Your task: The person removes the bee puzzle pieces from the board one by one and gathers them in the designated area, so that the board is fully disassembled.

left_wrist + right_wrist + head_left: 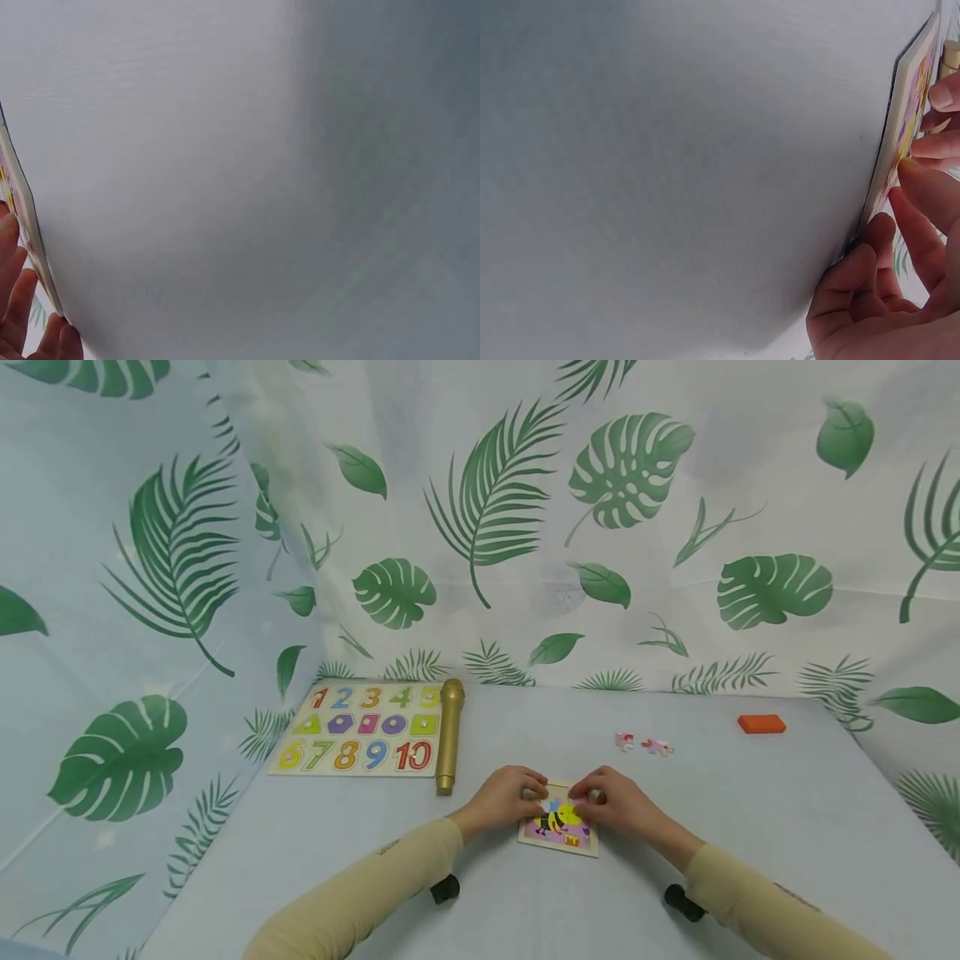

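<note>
A small wooden jigsaw puzzle (558, 841) with a yellow-and-black bee lies in its pale frame between the two hands. My left hand (501, 800) holds its upper left side, with thumb and fingers bent over the edge onto the picture. At the upper right, my right hand (618, 802) grips the puzzle, its thumb over the bee's yellow head. Fingers of the left hand (16, 300) touch the puzzle edge in the left wrist view. In the right wrist view, the right thumb (926, 187) lies against the picture; its fingertips partly hide the pieces there.
Two loose pink puzzle pieces (657, 747) lie beyond the right hand. An orange block (761, 724) sits at the far right. A number-and-shape board (300, 760) is at the back left, with a gold microphone (448, 735) along its right edge. Leaf-print cloth hangs behind.
</note>
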`<action>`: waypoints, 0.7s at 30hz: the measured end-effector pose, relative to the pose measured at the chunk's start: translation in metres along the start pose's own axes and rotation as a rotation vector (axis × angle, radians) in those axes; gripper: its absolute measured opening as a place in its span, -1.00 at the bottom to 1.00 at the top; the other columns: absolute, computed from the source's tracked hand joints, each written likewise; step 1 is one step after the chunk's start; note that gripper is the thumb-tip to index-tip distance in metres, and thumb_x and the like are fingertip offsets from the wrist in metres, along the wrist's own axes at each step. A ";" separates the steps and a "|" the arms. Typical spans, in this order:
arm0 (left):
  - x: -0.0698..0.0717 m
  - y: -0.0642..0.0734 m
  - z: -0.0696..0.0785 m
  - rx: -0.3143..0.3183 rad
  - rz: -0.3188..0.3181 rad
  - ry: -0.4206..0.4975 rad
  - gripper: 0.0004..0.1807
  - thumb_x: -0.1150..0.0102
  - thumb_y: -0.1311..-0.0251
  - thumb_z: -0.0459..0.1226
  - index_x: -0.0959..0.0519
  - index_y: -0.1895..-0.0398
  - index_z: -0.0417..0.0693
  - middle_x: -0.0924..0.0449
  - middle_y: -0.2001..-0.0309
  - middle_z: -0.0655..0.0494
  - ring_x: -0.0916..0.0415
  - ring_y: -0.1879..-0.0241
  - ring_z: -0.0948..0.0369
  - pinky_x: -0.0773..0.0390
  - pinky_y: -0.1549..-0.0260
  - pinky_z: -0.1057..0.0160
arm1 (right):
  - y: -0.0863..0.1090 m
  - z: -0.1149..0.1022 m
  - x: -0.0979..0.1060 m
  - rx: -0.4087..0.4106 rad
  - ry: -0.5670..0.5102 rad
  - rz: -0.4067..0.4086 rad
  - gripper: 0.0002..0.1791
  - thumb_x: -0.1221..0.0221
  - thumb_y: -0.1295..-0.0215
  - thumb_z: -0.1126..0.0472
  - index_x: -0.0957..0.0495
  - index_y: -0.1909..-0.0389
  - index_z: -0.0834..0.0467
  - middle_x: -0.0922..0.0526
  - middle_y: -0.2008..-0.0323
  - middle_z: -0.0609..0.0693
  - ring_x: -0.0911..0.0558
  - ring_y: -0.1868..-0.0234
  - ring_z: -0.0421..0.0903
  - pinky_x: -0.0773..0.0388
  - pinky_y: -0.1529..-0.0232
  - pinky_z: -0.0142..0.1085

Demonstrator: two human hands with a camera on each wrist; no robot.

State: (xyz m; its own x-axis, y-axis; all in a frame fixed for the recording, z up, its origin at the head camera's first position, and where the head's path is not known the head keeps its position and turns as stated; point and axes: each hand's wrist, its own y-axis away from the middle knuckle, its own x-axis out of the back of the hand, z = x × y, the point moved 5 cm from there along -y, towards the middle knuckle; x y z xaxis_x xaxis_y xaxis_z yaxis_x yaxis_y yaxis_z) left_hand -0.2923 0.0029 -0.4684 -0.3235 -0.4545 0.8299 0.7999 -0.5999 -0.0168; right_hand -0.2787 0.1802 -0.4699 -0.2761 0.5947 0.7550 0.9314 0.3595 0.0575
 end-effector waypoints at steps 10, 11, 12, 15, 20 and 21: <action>-0.004 -0.001 -0.002 -0.004 0.013 0.000 -0.80 -0.38 -0.15 -0.24 -0.75 0.16 -0.05 -0.62 -0.09 0.19 -0.46 -0.18 0.22 -0.32 -0.27 0.24 | -0.002 -0.002 -0.003 -0.042 0.012 -0.005 -0.87 -0.34 -0.20 0.24 -0.68 0.23 0.10 -0.50 0.20 0.01 -0.45 0.26 -0.08 -0.49 0.24 -0.25; -0.004 -0.001 -0.002 -0.004 0.013 0.000 -0.80 -0.38 -0.15 -0.24 -0.75 0.16 -0.05 -0.62 -0.09 0.19 -0.46 -0.18 0.23 -0.32 -0.27 0.24 | -0.002 -0.002 -0.003 -0.041 0.014 -0.005 -0.87 -0.34 -0.20 0.24 -0.67 0.23 0.10 -0.50 0.20 0.01 -0.45 0.26 -0.08 -0.49 0.23 -0.25; -0.004 -0.001 -0.002 -0.004 0.013 -0.003 -0.81 -0.38 -0.15 -0.23 -0.75 0.17 -0.04 -0.62 -0.09 0.19 -0.45 -0.18 0.23 -0.32 -0.27 0.24 | -0.002 -0.002 -0.003 -0.040 0.015 -0.005 -0.88 -0.34 -0.20 0.25 -0.67 0.24 0.10 -0.50 0.21 0.01 -0.45 0.26 -0.08 -0.49 0.23 -0.25; -0.004 -0.001 -0.002 -0.009 0.010 -0.015 -0.82 -0.37 -0.15 -0.24 -0.76 0.18 -0.03 -0.62 -0.10 0.19 -0.45 -0.18 0.23 -0.31 -0.27 0.24 | -0.003 -0.002 -0.003 -0.033 0.018 -0.006 -0.88 -0.34 -0.20 0.26 -0.67 0.24 0.11 -0.50 0.22 0.01 -0.45 0.26 -0.08 -0.50 0.22 -0.24; -0.004 -0.001 -0.001 -0.001 -0.005 -0.026 -0.82 -0.36 -0.17 -0.23 -0.76 0.16 -0.01 -0.60 -0.12 0.19 -0.43 -0.20 0.23 -0.30 -0.29 0.23 | -0.004 -0.001 -0.004 -0.039 0.019 -0.013 -0.86 -0.34 -0.20 0.26 -0.68 0.22 0.12 -0.49 0.23 0.00 -0.45 0.26 -0.08 -0.50 0.22 -0.25; -0.004 -0.001 -0.001 0.001 -0.007 -0.024 -0.82 -0.35 -0.18 -0.23 -0.75 0.16 -0.01 -0.60 -0.13 0.19 -0.43 -0.20 0.23 -0.30 -0.29 0.23 | -0.004 -0.001 -0.004 -0.040 0.020 -0.014 -0.86 -0.34 -0.20 0.26 -0.68 0.22 0.12 -0.49 0.23 0.00 -0.44 0.26 -0.08 -0.50 0.22 -0.25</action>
State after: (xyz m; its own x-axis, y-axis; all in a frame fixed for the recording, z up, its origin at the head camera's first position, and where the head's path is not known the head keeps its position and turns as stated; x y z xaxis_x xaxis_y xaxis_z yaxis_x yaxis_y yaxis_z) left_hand -0.2917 0.0047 -0.4723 -0.3171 -0.4338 0.8434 0.7982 -0.6023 -0.0097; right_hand -0.2813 0.1755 -0.4727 -0.2853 0.5753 0.7666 0.9362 0.3387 0.0942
